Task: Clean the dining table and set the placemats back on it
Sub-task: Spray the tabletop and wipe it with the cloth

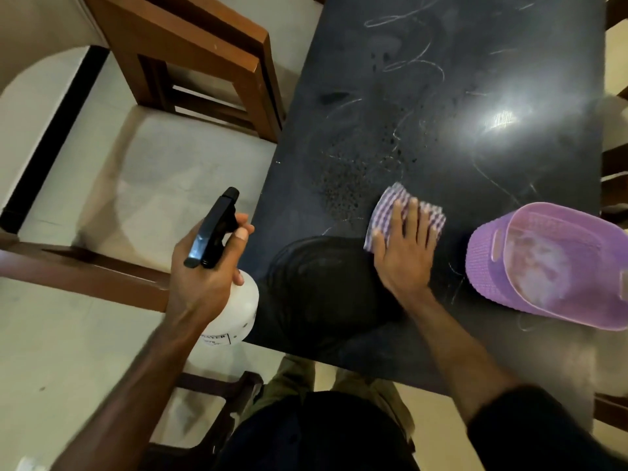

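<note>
Dining table's dark, scratched top [475,79] lies before you: keep your right hand [404,253], fingers flat, pressing the folded purple-checked cloth [390,205] through the spray droplets [343,188], while your left hand [204,266] stays wrapped around the white spray bottle [238,311].

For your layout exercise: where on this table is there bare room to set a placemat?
The far table, beyond the spray droplets, is bare. The near end is crowded: right hand on the cloth, basket beside it.
</note>
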